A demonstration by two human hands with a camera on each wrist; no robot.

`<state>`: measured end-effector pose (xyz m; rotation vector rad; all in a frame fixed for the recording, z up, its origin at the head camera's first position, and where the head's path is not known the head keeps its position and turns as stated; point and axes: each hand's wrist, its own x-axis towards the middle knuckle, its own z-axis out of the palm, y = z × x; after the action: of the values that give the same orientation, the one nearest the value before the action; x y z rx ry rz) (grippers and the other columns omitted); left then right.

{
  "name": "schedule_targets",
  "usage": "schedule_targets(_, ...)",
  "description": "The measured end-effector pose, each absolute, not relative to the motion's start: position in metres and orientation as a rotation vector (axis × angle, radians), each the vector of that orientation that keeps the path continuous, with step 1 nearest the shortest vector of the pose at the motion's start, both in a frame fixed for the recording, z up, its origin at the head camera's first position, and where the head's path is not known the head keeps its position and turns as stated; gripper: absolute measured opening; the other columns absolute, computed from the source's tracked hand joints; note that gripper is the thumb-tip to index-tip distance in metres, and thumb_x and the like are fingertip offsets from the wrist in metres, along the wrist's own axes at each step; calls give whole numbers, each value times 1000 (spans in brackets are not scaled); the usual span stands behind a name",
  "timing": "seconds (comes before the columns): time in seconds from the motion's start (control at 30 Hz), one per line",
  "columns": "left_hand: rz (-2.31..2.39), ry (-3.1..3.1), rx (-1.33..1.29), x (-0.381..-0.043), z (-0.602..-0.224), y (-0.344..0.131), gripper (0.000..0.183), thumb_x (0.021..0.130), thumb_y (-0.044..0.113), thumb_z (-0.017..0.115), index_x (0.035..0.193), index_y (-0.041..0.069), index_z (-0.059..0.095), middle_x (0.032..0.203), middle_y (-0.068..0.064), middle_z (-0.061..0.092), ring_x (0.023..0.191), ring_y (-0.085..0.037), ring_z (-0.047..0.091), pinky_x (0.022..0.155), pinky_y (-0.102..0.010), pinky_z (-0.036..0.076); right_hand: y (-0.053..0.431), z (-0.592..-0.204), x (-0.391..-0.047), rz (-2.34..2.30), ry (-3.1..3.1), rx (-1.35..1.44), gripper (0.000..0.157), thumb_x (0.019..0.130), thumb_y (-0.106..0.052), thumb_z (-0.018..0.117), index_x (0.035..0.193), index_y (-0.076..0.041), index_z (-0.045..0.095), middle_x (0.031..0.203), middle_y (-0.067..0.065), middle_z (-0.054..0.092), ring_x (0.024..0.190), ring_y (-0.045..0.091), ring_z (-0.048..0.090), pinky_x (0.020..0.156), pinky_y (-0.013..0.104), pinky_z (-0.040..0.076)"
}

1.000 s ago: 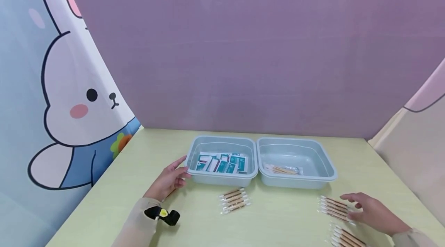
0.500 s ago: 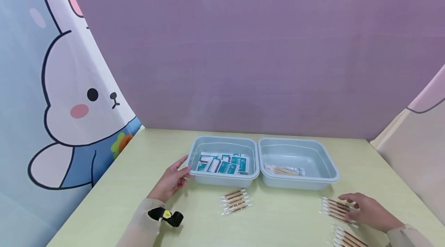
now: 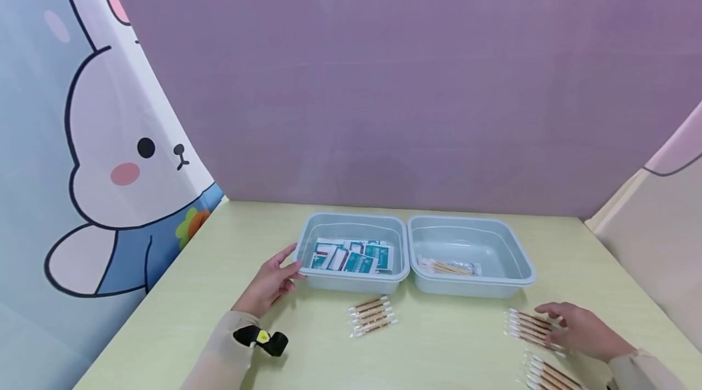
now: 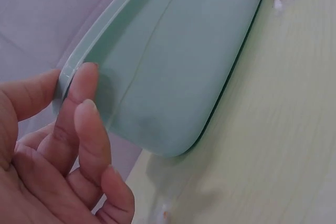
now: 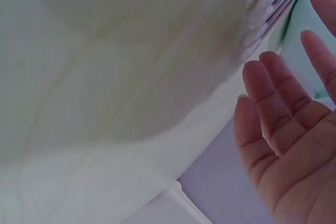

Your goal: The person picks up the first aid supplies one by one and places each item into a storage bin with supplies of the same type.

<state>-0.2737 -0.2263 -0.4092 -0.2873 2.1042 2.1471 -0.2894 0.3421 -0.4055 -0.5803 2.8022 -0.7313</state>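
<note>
My left hand [image 3: 269, 283] pinches the left corner of a pale blue plastic basin [image 3: 351, 285], thumb and index finger at its rim in the left wrist view. Flat white-and-teal packets [image 3: 359, 262] lie inside that basin. At the right, my right hand [image 3: 584, 332] is over the near end of a clear-wrapped pack of cotton swabs [image 3: 529, 326], thumb and index finger apart at its edge. Its other fingers [image 5: 273, 93] are loosely bent in the right wrist view. A second pack of swabs [image 3: 551, 375] lies just below, partly cut off by the frame.
Beside the first basin stands a matching basin [image 3: 471, 289] holding a clear bag of cotton swabs [image 3: 446, 267]. Another swab pack [image 3: 373, 315] lies on the pale yellow table [image 3: 439, 341] in front. A purple cloth wall [image 3: 384, 103] closes off the back.
The right hand has shifted slightly left along the swab pack. The left hand keeps its grip on the basin rim, and the whole view has moved a little.
</note>
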Motion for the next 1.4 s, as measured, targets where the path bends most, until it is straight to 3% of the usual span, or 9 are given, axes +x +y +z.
schedule_targets(0.17, 2113, 2174, -290, -271, -406, -229, 57, 99, 15, 53, 150, 8, 30, 75, -1, 69, 50, -9, 49, 52, -21, 35, 335, -398, -297, -1055, 2712, -402, 57, 95, -14, 59, 133, 20, 34, 100, 20, 65, 80, 10, 61, 67, 28, 49)
schedule_targets(0.33, 1966, 2357, -326, -265, -402, -236, 50, 100, 18, 51, 147, 5, 36, 80, -5, 70, 55, -13, 50, 57, -23, 40, 328, -392, -304, -1459, 2479, -117, 68, 102, -23, 46, 144, 16, 9, 106, 17, 66, 82, 9, 64, 73, 27, 51)
schedule_targets(0.5, 1669, 2663, -357, -256, -400, -251, 43, 97, 16, 54, 136, -1, 48, 79, -10, 69, 68, -20, 60, 64, -31, 49, 327, -394, -307, -1704, 2327, -66, 65, 103, -25, 44, 146, 12, 10, 92, -1, 68, 81, 11, 67, 73, 27, 52)
schedule_targets(0.63, 1310, 2879, -355, -251, -401, -266, 40, 92, 15, 61, 128, -2, 56, 89, -12, 69, 77, -23, 63, 68, -38, 50, 328, -397, -309, -1886, 2192, -94, 44, 103, -21, 45, 140, -5, 30, 87, -1, 70, 79, 13, 68, 73, 26, 53)
schedule_targets(0.73, 1024, 2949, -354, -247, -400, -273, 41, 90, 19, 65, 126, 0, 59, 98, -14, 67, 84, -25, 62, 71, -43, 49, 326, -396, -309, -1961, 2109, -128, 43, 103, -17, 45, 142, -7, 29, 87, 1, 70, 78, 14, 69, 72, 27, 54)
schedule_targets(1.07, 692, 2927, -338, -239, -402, -276, 38, 85, 19, 68, 120, 4, 64, 96, -11, 67, 83, -23, 63, 69, -43, 48, 314, -394, -307, -2082, 1941, -148, 74, 102, -12, 46, 147, 10, -9, 83, 5, 71, 76, 13, 69, 69, 26, 54)
schedule_targets(1.17, 656, 2931, -360, -238, -402, -275, 39, 84, 19, 68, 120, 4, 64, 97, -11, 67, 85, -25, 62, 70, -45, 47, 313, -396, -308, -2151, 1856, -140, 60, 101, -10, 47, 149, -2, 13, 84, 7, 71, 77, 14, 69, 70, 26, 54)
schedule_targets(1.27, 614, 2944, -357, -239, -403, -273, 40, 83, 19, 69, 120, 5, 64, 104, -15, 66, 92, -30, 62, 72, -49, 47, 313, -397, -307, -2207, 1777, -155, 35, 101, -9, 48, 132, -19, 36, 84, 8, 71, 78, 15, 70, 71, 26, 54)
schedule_targets(1.4, 563, 2943, -352, -240, -402, -269, 36, 81, 18, 70, 114, 5, 65, 111, -18, 64, 93, -32, 60, 73, -50, 47, 313, -399, -307, -2240, 1733, -184, 24, 101, -8, 47, 119, -22, 39, 85, 9, 71, 79, 16, 70, 72, 27, 54)
